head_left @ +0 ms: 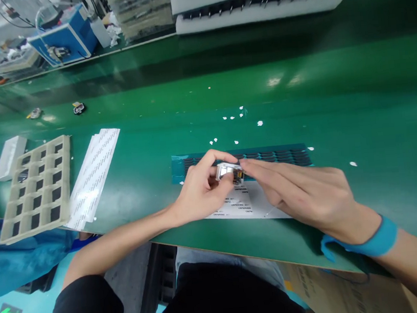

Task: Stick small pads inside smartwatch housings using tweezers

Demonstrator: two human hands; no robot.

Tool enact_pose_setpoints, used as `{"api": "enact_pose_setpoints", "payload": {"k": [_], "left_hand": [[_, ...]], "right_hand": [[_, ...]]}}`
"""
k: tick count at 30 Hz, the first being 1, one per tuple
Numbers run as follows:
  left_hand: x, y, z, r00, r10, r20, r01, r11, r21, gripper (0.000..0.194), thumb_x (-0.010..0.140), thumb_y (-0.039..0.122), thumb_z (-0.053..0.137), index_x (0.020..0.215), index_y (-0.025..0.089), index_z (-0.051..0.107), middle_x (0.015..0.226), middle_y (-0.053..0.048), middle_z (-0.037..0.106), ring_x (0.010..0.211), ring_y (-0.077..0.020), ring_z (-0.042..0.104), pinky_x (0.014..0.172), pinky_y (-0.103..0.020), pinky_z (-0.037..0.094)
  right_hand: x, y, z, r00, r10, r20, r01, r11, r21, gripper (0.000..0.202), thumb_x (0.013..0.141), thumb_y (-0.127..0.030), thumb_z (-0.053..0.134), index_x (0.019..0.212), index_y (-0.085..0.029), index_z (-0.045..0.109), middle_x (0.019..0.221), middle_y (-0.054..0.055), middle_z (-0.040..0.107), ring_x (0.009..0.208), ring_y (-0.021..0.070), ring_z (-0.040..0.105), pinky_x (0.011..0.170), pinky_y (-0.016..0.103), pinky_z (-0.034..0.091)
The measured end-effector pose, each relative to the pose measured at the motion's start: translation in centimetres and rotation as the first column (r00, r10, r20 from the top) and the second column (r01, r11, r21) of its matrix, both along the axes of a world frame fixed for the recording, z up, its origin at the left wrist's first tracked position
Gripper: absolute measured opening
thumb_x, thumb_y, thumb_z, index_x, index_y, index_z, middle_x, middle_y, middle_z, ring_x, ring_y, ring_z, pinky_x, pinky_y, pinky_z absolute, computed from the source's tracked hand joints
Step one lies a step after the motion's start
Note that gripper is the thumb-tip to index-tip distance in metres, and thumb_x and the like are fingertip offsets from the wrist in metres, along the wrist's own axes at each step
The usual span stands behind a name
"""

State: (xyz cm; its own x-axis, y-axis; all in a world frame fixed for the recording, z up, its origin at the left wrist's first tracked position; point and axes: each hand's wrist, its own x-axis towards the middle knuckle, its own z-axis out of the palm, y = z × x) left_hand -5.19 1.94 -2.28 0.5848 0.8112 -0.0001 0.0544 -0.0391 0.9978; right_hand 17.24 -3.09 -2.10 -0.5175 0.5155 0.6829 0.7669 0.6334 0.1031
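My left hand point(207, 183) pinches a small electronic part with a white frame point(225, 168), its inside showing silver and orange-brown pieces. My right hand point(304, 191), with a blue band on the wrist, has its fingertips pressed together at the part's right edge; whatever they may hold is hidden. Beneath both hands lies a teal sheet point(178, 169) carrying rows of thin black strips point(285, 156). A white printed sheet point(242, 205) overlaps the area nearer my body, partly covered by my hands.
A cream compartment tray point(60, 190) with dark pieces, white printed sheets point(94, 177) and a white box point(9, 158) lie left. Two small parts point(78, 108) sit farther back. White scraps point(260, 123) dot the green table. White foam trays point(265, 15) and a blue device point(66, 37) stand behind.
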Motion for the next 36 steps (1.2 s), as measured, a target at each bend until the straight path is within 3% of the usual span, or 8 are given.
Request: {"api": "enact_pose_setpoints", "payload": {"k": [6, 12, 19, 26, 29, 32, 34, 36], "left_hand": [[0.3, -0.8, -0.3, 1.0, 0.018, -0.024, -0.014, 0.99, 0.138, 0.023, 0.089, 0.028, 0.066, 0.099, 0.024, 0.046, 0.057, 0.012, 0.05, 0.043, -0.0042, 0.041, 0.041, -0.016, 0.029], [0.0, -1.0, 0.2, 0.994, 0.048, -0.095, -0.026, 0.975, 0.221, 0.019, 0.095, 0.033, 0.061, 0.096, 0.025, 0.044, 0.056, 0.01, 0.054, 0.043, -0.006, 0.046, 0.043, -0.016, 0.033], [0.0, -0.9, -0.7, 1.0, 0.028, -0.014, -0.018, 0.87, 0.493, 0.023, 0.097, 0.031, 0.068, 0.095, 0.024, 0.047, 0.054, 0.014, 0.05, 0.039, -0.0024, 0.045, 0.041, -0.012, 0.028], [-0.5, -0.2, -0.6, 0.997, -0.042, -0.065, 0.063, 0.928, 0.367, 0.016, 0.103, 0.029, 0.056, 0.116, 0.022, 0.05, 0.06, 0.012, 0.057, 0.041, -0.0048, 0.051, 0.041, -0.015, 0.033], [-0.5, -0.4, -0.6, 0.998, -0.026, -0.054, 0.046, 0.919, 0.392, 0.017, 0.103, 0.032, 0.056, 0.116, 0.022, 0.051, 0.063, 0.01, 0.059, 0.043, -0.0055, 0.052, 0.042, -0.016, 0.036], [-0.5, -0.7, -0.4, 0.998, -0.017, -0.067, 0.038, 0.942, 0.332, 0.017, 0.104, 0.032, 0.055, 0.117, 0.021, 0.051, 0.061, 0.01, 0.058, 0.043, -0.0062, 0.053, 0.042, -0.017, 0.037], [-0.5, -0.7, -0.3, 0.996, -0.008, -0.084, 0.032, 0.956, 0.292, 0.016, 0.106, 0.033, 0.055, 0.117, 0.022, 0.051, 0.058, 0.011, 0.055, 0.042, -0.0068, 0.052, 0.042, -0.018, 0.037], [-0.5, -0.7, -0.4, 0.998, -0.009, -0.066, 0.029, 0.953, 0.3, 0.016, 0.106, 0.034, 0.055, 0.116, 0.023, 0.05, 0.057, 0.012, 0.054, 0.041, -0.0065, 0.051, 0.041, -0.018, 0.036]], "right_hand": [[-0.5, -0.3, -0.3, 0.999, 0.034, -0.004, -0.034, 0.997, -0.075, 0.074, 0.099, 0.0, 0.062, 0.168, -0.019, 0.044, 0.134, 0.008, 0.077, 0.1, 0.0192, 0.083, 0.076, 0.025, 0.07], [-0.4, -0.4, -0.2, 0.996, 0.085, -0.033, -0.088, 0.993, -0.08, 0.087, 0.099, -0.001, 0.063, 0.176, -0.018, 0.029, 0.134, 0.008, 0.077, 0.1, 0.0194, 0.083, 0.083, 0.026, 0.071], [-0.6, -0.4, 0.2, 0.998, 0.063, 0.011, -0.061, 0.992, -0.108, 0.07, 0.103, -0.002, 0.057, 0.17, -0.019, 0.041, 0.135, 0.009, 0.077, 0.098, 0.0205, 0.083, 0.073, 0.026, 0.069], [-0.7, -0.1, 0.1, 0.998, 0.038, -0.057, -0.043, 0.995, -0.092, 0.07, 0.102, -0.003, 0.065, 0.167, -0.016, 0.043, 0.122, 0.007, 0.082, 0.088, 0.0164, 0.083, 0.073, 0.022, 0.067], [-1.0, 0.0, 0.4, 0.999, -0.015, -0.043, 0.011, 0.996, -0.086, 0.053, 0.104, -0.006, 0.066, 0.155, -0.013, 0.054, 0.114, 0.005, 0.083, 0.076, 0.0117, 0.08, 0.061, 0.02, 0.06], [-1.4, 0.1, 0.7, 0.995, -0.054, -0.08, 0.05, 0.997, -0.05, 0.028, 0.102, -0.009, 0.073, 0.128, -0.016, 0.065, 0.102, 0.0, 0.084, 0.069, 0.0069, 0.077, 0.056, 0.017, 0.053], [-1.5, 0.1, 0.8, 0.989, -0.099, -0.113, 0.096, 0.995, -0.035, 0.021, 0.101, -0.012, 0.076, 0.116, -0.02, 0.065, 0.094, -0.005, 0.084, 0.064, 0.0038, 0.074, 0.051, 0.015, 0.047], [-1.7, 0.0, 0.9, 0.985, -0.12, -0.124, 0.113, 0.991, -0.064, 0.017, 0.105, -0.014, 0.071, 0.117, -0.023, 0.063, 0.097, -0.007, 0.084, 0.068, 0.0035, 0.076, 0.054, 0.014, 0.049]]}}
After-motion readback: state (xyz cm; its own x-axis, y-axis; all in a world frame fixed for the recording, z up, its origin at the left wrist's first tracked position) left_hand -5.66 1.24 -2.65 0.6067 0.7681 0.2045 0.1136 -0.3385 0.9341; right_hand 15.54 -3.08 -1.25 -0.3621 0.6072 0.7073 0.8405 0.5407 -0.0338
